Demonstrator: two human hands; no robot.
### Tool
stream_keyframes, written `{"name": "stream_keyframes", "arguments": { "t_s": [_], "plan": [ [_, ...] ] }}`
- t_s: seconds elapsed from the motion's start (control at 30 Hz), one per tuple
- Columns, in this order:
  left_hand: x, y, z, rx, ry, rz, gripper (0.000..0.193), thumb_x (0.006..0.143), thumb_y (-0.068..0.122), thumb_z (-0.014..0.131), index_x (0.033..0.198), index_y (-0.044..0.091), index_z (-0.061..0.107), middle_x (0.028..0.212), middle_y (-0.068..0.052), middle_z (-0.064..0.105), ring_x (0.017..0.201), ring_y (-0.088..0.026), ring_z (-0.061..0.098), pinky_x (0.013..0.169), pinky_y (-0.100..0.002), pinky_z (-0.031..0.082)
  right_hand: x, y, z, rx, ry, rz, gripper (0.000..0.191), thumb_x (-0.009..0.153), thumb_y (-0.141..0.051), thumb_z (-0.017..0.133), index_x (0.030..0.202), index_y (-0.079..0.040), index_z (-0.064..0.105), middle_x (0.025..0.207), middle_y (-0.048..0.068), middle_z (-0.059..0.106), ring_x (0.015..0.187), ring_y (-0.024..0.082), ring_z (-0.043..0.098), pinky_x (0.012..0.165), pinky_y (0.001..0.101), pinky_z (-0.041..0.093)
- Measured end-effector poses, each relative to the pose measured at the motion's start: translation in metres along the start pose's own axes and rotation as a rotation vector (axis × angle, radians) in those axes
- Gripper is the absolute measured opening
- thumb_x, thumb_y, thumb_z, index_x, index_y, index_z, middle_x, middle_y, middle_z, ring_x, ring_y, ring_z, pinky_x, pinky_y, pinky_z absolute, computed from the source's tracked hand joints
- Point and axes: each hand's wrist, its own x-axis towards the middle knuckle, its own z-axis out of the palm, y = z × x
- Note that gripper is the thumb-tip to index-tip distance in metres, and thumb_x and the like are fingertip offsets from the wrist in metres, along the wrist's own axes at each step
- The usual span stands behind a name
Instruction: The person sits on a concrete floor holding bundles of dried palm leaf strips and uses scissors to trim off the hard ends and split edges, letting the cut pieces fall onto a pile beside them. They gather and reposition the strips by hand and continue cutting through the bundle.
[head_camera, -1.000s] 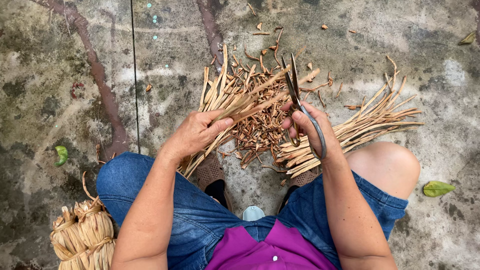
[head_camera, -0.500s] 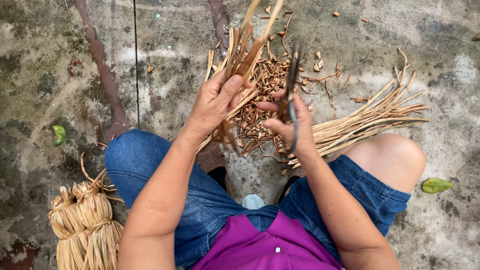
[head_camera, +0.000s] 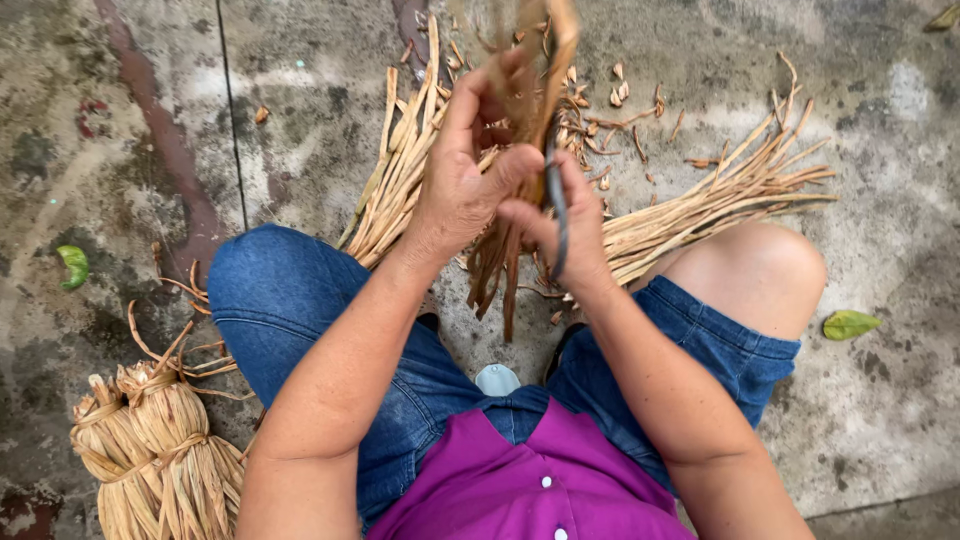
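Compared with half a second ago: both hands raised higher and nearer the camera, bunch of dried strips (head_camera: 520, 150) lifted with them, top end now blurred close to the lens; a second ago same bunch held low over the floor pile. View shifted slightly, tied bundles now lower left.

No packages, labels or signs in view.

Left hand (head_camera: 465, 175) clenched around the upper part of the bunch, fingers curled over it, thumb across toward the right hand. Right hand (head_camera: 560, 225) pinching the bunch just below, touching left thumb; grip also holding a dark curved blade (head_camera: 557, 215), kind of tool hard to tell, lying along the palm and the strips.

Bunch: tan to reddish-brown flat dry strips, roughly upright, loose lower ends hanging between the knees, above the concrete floor (head_camera: 880, 400).

Below on the floor: left pile of pale strips (head_camera: 395, 180) fanned beside the left knee, right pile of strips (head_camera: 720, 200) spread behind the bare right knee, short brown offcuts (head_camera: 620, 110) scattered between. Tied straw bundles (head_camera: 155, 450) at lower left beside the left thigh. Green leaf (head_camera: 848, 323) right, smaller green leaf (head_camera: 72, 266) left. Blue denim shorts, purple buttoned shirt
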Motion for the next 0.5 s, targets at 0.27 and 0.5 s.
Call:
{"name": "stream_keyframes", "arguments": {
  "t_s": [0.27,0.5],
  "plan": [
    [-0.034,-0.038,0.042,0.233,-0.33,-0.583,0.075,0.083,0.026,0.085,0.144,0.012,0.044,0.114,-0.009,0.071,0.104,-0.019,0.071,0.094,-0.036,0.058,0.018,-0.075,-0.054,0.189,0.062,-0.228,0.041,0.105,-0.006,0.081,0.13,0.0,0.049,0.097,0.013,0.077,0.058,0.009,0.057,0.05,0.0212,0.044],
    [-0.042,-0.058,0.069,0.363,-0.343,-0.356,0.061,0.091,0.023,0.077,0.142,0.013,0.045,0.117,-0.015,0.074,0.106,-0.028,0.076,0.089,-0.039,0.061,0.012,-0.074,-0.187,0.179,0.294,-0.531,0.023,0.114,-0.003,0.066,0.093,0.002,0.06,0.074,0.013,0.058,0.062,0.022,0.055,0.058,0.0332,0.045]
  ]
}}
